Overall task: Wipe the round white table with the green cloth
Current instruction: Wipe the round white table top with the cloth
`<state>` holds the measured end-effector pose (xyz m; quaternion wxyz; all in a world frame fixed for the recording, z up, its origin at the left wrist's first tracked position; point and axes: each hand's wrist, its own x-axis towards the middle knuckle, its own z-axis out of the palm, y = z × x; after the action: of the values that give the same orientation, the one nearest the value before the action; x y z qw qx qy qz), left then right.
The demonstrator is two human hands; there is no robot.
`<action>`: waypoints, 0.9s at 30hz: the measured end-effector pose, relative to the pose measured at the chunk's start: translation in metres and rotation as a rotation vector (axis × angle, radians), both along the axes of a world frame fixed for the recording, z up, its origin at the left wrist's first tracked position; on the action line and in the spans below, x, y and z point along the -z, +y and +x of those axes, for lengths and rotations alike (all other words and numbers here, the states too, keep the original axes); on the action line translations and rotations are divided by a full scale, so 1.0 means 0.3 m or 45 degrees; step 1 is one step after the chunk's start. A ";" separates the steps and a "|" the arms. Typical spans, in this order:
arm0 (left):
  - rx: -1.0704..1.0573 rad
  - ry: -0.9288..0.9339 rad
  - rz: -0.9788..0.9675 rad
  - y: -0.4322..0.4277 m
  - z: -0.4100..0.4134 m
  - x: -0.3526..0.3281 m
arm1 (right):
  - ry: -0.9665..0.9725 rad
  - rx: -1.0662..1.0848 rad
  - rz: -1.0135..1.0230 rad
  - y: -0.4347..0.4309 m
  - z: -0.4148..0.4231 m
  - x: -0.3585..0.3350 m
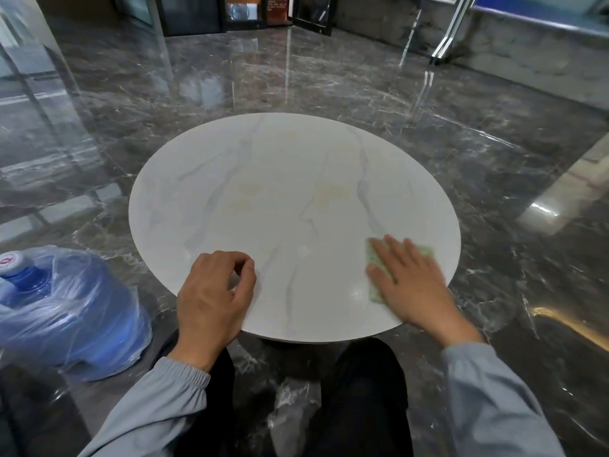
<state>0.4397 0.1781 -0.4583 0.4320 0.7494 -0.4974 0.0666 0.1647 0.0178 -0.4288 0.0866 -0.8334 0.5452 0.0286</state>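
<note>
The right hand (407, 282) lies flat, fingers spread, pressing the green cloth (375, 275) onto the round white table (290, 199) near its right front edge. Only the cloth's left strip and a far corner beyond the fingertips show; the palm covers the rest. The left hand (214, 295) rests at the table's near left rim, fingers loosely curled with the thumb close to the forefinger, holding nothing. The two hands sit well apart, with bare tabletop between them.

The tabletop has faint grey veins and pale yellowish patches toward its middle, and nothing else lies on it. Grey sleeves (494, 400) with gathered cuffs lead back to the wearer, whose dark-trousered knees (359, 390) sit just under the near edge.

On the floor to the left, close to the table, stands a blue water bottle (66, 311) wrapped in clear plastic. The dark marble floor (329, 80) is glossy with reflections. Dark cabinets (244, 11) stand against the far wall.
</note>
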 end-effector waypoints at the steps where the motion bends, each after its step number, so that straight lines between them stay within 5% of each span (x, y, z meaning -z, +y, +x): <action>1: -0.002 0.002 0.001 0.000 -0.002 -0.002 | 0.014 0.090 0.028 -0.040 -0.020 -0.010; 4: -0.011 0.001 0.004 -0.001 -0.005 -0.003 | 0.027 0.091 0.050 -0.023 0.073 -0.002; 11: -0.024 -0.024 -0.038 -0.006 -0.012 -0.007 | -0.150 -0.678 -0.013 0.365 0.360 0.043; 14: -0.004 -0.029 -0.054 -0.003 -0.009 -0.004 | -0.129 -0.589 -0.064 0.245 0.267 0.024; 21: -0.028 -0.039 -0.098 -0.007 -0.007 0.003 | 0.035 0.117 0.071 -0.102 -0.010 -0.014; 27: -0.056 -0.044 -0.181 -0.012 -0.005 0.016 | -0.049 -0.430 -0.077 0.260 0.295 0.037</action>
<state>0.4381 0.1746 -0.4630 0.4740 0.7262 -0.4822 0.1240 0.2532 0.0957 -0.4399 0.0660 -0.9157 0.3963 0.0102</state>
